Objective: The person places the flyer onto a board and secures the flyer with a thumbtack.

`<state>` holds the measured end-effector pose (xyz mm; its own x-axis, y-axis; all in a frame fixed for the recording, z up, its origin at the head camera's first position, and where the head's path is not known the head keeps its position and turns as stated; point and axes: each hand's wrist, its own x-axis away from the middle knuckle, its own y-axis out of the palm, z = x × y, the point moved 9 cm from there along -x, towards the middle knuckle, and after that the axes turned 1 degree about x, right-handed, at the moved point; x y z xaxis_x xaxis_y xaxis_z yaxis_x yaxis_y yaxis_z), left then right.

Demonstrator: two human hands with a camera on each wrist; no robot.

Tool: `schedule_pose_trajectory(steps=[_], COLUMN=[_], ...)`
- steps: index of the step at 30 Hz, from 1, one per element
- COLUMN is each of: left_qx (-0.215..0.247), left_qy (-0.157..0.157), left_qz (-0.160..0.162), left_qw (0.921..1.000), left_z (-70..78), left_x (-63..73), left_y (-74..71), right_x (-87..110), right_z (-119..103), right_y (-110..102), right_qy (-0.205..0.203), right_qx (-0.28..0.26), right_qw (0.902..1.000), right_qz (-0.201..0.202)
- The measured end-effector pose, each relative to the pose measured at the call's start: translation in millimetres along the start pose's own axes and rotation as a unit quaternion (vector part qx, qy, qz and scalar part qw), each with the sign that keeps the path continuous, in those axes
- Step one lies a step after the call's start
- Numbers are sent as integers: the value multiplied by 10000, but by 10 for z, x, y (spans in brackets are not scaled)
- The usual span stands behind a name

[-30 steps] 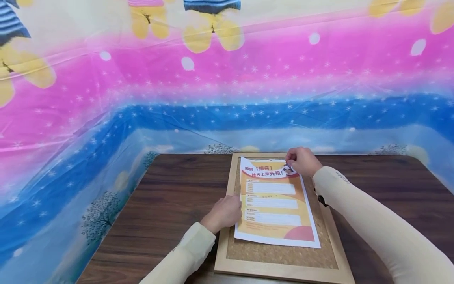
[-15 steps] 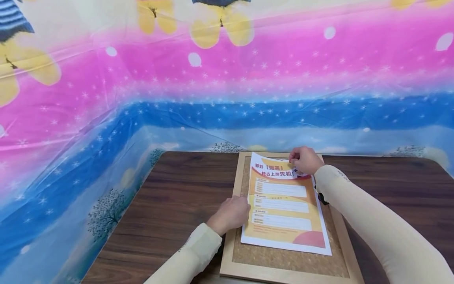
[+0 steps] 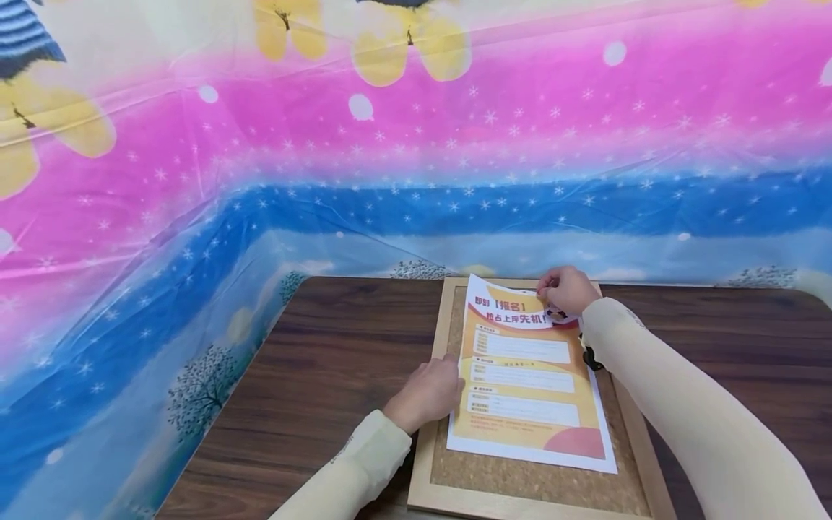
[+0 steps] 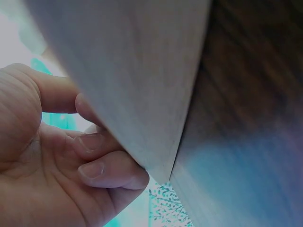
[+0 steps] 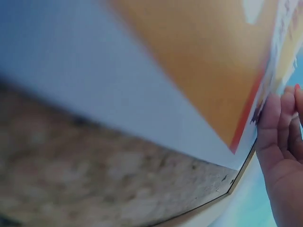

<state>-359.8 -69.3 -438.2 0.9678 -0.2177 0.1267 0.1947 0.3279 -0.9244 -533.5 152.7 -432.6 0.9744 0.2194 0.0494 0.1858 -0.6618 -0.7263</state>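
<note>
A printed orange-and-white poster (image 3: 520, 433) lies on a wood-framed cork board (image 3: 533, 473). My left hand (image 3: 427, 393) is at the poster's left edge, fingers curled, and seems to pinch that edge. In the left wrist view the left hand (image 4: 85, 151) lies against the pale frame (image 4: 137, 71), which hides the thumb and index tips. At the poster's upper right corner, my right hand (image 3: 567, 292) has its thumb and finger together. The right wrist view shows a tiny red bit, apparently a pushpin (image 5: 297, 87), at those fingertips. The poster's top left corner curls up.
The board stands on a dark wooden table (image 3: 312, 375), reaching toward its far edge. A colourful printed cloth (image 3: 390, 209) hangs behind and to the left of the table. A black wrist device (image 3: 590, 357) sits on the right forearm.
The view has shifted, so board and hands sit farther right. The poster's top left corner stands higher, and its right upper part bends under the right hand. Both hands keep their places on it.
</note>
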Motion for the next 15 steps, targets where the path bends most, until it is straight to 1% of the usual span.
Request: schedule_pose_trajectory(steps=[5,9,12,15], left_qx=[-31,-97,-121,-112], left_qy=[37,47,36,23], left_qz=[11,8,14,-19], left_qw=[10000,9999,9999,9999], left_z=[5,15,20,19], left_x=[-5,2,5,7], left_y=[16,16,4,5], right_x=[-22,-105,-144,-166], right_z=[44,161,209,210], right_y=[-22,2,6,14], right_qy=[125,295,381,494], right_qx=[-134,-633,-849,-765], right_qw=[9998,9974,9952,9950], right_qz=[-15,-184,-301,-399])
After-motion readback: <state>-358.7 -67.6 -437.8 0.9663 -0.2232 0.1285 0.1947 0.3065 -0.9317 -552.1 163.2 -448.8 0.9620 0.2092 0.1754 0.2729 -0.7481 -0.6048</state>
